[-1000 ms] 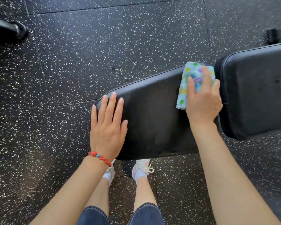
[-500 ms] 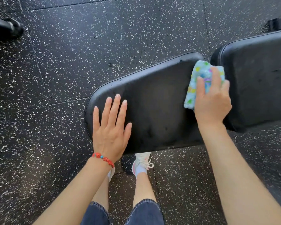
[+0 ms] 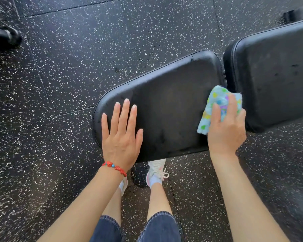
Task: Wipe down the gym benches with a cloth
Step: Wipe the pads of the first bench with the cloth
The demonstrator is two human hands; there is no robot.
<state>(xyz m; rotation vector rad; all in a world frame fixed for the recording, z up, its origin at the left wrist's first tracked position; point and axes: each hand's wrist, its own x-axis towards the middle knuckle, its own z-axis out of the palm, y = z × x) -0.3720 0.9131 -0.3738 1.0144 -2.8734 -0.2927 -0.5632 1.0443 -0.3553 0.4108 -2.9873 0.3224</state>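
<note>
1. Bench seat pad [image 3: 164, 105], the black vinyl one in the middle of my view, is the biggest thing here. It looks firm and slick, with foam under a smooth skin, so I'd guess the cloth slides easily and I only need flat pressure. No need to grab it at all.
2. Back pad [image 3: 273, 74] sits just right of the seat with a narrow gap between them. It's the same black vinyl, and I'd say it still needs its turn.
3. Floor is black rubber flooring [image 3: 112, 41] with white flecks and tile seams. A dark rounded bar end [image 3: 5, 37] pokes in at far left, and I can't tell what it belongs to.
4. My left hand [image 3: 121, 137] is flat on the near-left part of the seat, fingers straight and together, bracing. There's a red bead bracelet [image 3: 115, 167] on that wrist.
5. My right hand [image 3: 226, 130] presses down on the cloth, with fingers spread over it rather than clamped round it.
6. Cloth [image 3: 215, 105] is a folded, light blue, soft fuzzy thing with coloured spots. It sits at the seat's right edge by the gap. It's light and floppy, so best kept folded under the palm.
</note>
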